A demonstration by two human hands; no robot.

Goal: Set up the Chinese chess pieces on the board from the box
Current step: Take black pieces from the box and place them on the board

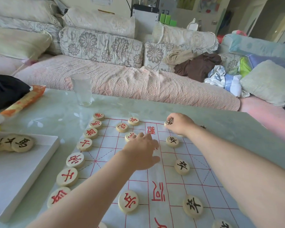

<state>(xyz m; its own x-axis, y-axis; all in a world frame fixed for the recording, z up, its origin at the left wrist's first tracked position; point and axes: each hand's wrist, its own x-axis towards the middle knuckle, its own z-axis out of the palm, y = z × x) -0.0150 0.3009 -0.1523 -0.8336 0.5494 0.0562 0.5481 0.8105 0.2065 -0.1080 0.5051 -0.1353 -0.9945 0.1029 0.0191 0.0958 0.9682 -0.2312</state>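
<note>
Black piece half-hidden, pinched by right hand — left hand flat, seemingly empty.

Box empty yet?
Not empty. At least three black-character pieces lie in the white box at the left.

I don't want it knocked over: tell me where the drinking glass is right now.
In the head view the glass stands upright on the table left of centre, beyond the board's far left corner, right of the orange packet.

The pale table is bearing the paper board, the white box (left side), a glass and a black bag.
</note>
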